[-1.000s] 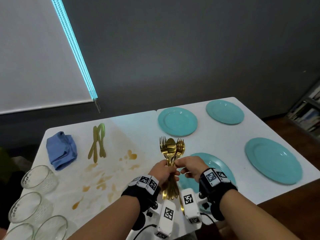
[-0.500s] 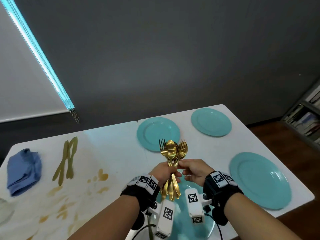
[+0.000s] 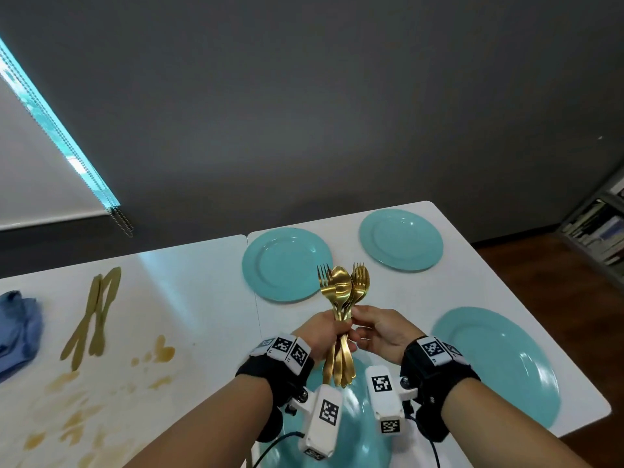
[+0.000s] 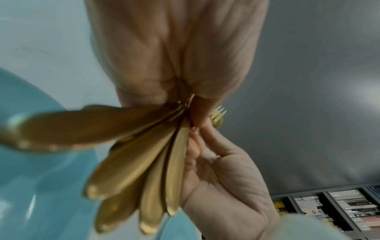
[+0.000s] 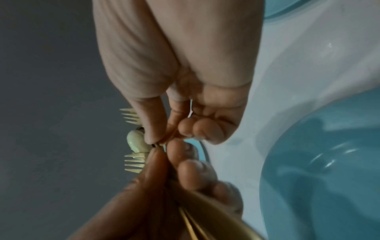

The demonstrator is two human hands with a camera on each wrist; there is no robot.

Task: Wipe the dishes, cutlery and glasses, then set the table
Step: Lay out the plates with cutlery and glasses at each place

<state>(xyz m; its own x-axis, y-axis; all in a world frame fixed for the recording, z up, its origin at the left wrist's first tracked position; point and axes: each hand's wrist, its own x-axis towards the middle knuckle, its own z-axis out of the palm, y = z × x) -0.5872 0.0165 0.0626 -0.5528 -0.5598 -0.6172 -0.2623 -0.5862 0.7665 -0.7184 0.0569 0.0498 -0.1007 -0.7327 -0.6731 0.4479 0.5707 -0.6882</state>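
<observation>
The bundle of gold forks and spoons [image 3: 341, 312] stands nearly upright above the near edge of the bench [image 3: 209, 298], heads and tines up and away from the person, handle ends fanned out downward over the nearest teal plate [image 3: 358, 434]. The left hand [image 3: 324, 336] has its grip wrapped round the middle of the handles. The right hand [image 3: 381, 329] pinches one piece just under the heads with thumb and fingertip, the remaining fingers loosely curled; the wrist views show fork tines jutting past that pinch.

Three more teal plates lie on the right half of the bench: one at the far middle [image 3: 287, 265], just beyond the bundle's heads; one toward the far right corner [image 3: 401, 239]; one along the right edge [image 3: 496, 363], close to the near right corner. Bare white surface shows between these plates and beside the right hand.

On the left half, two gold knives [image 3: 93, 315] lie side by side, long axes running from near-left to far-right. A crumpled blue cloth [image 3: 17, 329] sits at the left edge. Brown stains [image 3: 84, 413] spread over the near left part. A bookshelf [image 3: 597, 228] stands off the right side, well apart from the bench.
</observation>
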